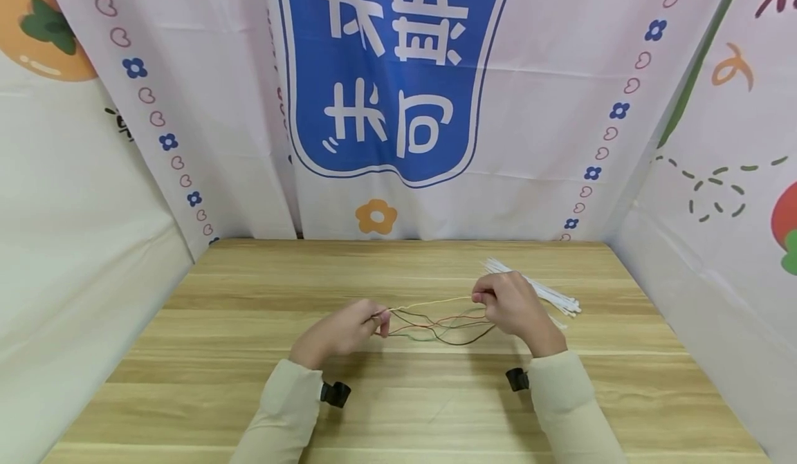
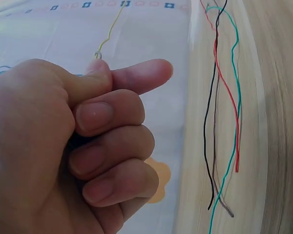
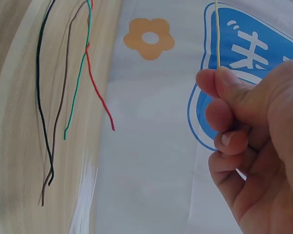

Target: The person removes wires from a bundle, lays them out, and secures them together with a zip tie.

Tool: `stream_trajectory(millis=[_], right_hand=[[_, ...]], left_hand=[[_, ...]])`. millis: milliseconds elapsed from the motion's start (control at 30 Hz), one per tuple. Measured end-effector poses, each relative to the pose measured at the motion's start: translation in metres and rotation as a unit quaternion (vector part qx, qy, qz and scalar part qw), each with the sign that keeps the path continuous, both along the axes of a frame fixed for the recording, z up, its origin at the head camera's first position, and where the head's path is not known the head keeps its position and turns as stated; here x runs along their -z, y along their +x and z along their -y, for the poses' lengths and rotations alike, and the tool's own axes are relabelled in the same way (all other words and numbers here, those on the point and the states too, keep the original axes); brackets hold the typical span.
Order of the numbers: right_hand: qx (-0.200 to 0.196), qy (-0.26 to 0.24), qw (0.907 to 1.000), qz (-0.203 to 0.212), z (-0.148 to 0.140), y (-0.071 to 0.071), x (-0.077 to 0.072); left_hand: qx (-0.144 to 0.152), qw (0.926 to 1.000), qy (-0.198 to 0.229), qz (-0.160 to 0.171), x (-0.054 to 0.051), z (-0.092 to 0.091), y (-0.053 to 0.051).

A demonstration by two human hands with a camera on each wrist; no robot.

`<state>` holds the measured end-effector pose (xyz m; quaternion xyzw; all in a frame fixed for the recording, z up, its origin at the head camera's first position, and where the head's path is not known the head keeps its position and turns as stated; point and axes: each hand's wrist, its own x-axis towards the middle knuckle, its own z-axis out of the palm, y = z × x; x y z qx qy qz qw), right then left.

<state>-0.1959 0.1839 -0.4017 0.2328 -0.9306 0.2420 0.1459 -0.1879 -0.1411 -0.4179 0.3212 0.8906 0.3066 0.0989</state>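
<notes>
A thin yellow wire (image 1: 436, 302) stretches nearly straight between the two hands, above the wooden table. My left hand (image 1: 341, 331) pinches its left end between thumb and index finger, with the other fingers curled. My right hand (image 1: 512, 303) pinches the opposite end between thumb and fingertip. On the table below lie a black wire (image 2: 205, 126), a red wire (image 2: 229, 92), a green wire (image 3: 77, 92) and a brown wire (image 3: 63, 87), loosely crossing one another. In the head view, the hands partly hide the ends of these wires.
A bundle of white cable ties (image 1: 557, 299) lies on the wooden table (image 1: 423, 409), behind and right of the right hand. A printed cloth (image 1: 535, 139) hangs at the table's back edge, with cloth walls on both sides.
</notes>
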Motion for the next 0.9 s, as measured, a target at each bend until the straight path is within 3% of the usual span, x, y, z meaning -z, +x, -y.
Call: stream_trajectory(millis=[367,700,900], right_hand=[[0.003,-0.025,0.9997,0.002,-0.007,0.002,-0.005],[0.014,-0.024,0.9996,-0.002,-0.016,-0.002,-0.002],[0.035,-0.014,0.9993,0.008,-0.027,-0.005,-0.002]], left_hand=[[0.011,0.9999,-0.002,-0.011,-0.002,0.004,0.001],[-0.021,0.9964,0.048,0.066,-0.008,0.01,-0.001],[-0.035,0.995,0.073,0.059,-0.01,0.025,-0.003]])
